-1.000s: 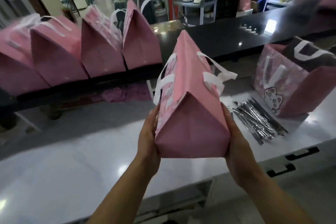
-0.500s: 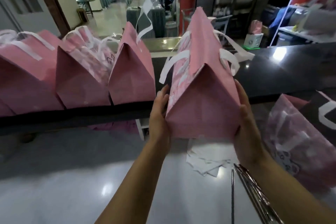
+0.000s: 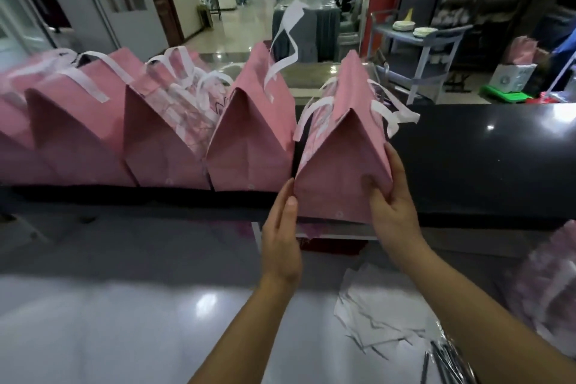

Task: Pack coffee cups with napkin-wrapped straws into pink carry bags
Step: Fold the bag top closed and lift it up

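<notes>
Left hand (image 3: 280, 237) flat and open-fingered, pressed against the near left edge of the pink carry bag (image 3: 339, 165). Right hand (image 3: 391, 196) wrapped round the bag's right lower corner, thumb on the near face, clasping it. Bag set on the black raised counter (image 3: 483, 159), at the right end of a row of pink bags (image 3: 156, 140), just beside the nearest one. White handles (image 3: 391, 111) flopping loose. Probably light but top-heavy, thin paper-like walls, easily creased; best held low at the base, both sides. Near right on the white worktop (image 3: 124, 321): white napkins (image 3: 380, 318) and wrapped straws (image 3: 448, 365).
</notes>
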Motion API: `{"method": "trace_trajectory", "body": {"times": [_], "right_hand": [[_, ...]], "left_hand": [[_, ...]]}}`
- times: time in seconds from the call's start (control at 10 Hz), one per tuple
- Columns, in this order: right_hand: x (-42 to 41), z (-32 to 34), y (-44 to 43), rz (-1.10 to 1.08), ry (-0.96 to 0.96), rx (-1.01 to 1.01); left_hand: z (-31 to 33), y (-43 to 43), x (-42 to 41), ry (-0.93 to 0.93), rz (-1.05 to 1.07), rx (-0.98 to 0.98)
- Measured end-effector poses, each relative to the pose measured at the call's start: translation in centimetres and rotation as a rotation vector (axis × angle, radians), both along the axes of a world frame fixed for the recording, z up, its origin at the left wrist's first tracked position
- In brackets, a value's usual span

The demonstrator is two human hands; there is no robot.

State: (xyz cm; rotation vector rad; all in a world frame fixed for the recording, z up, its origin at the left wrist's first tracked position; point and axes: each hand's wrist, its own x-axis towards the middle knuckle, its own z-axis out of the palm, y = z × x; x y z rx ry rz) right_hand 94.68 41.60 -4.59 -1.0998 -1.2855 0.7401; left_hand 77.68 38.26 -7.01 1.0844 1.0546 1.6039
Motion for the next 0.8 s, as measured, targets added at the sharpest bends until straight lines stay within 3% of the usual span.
{"method": "trace_trajectory", "body": {"times": [0.3, 0.5, 0.6, 0.8], "right_hand": [[1.3, 1.4, 5.4, 0.152, -0.063, -0.087], [1.5, 1.2, 5.7, 0.102, -0.129, -0.094], [1.7, 1.0, 3.9, 0.067, -0.169, -0.11], [0.3, 0.4, -8.7, -0.016, -0.391, -0.203]], "left_hand": [[1.6, -0.2, 0.4, 0.206, -0.005, -0.135], [1.0, -3.2, -0.7, 0.278, -0.002, -0.296], [1.6, -5.7, -1.8, 0.307, 0.018, -0.315], [3.0, -12.1, -6.2, 0.346, 0.021, -0.28]]}}
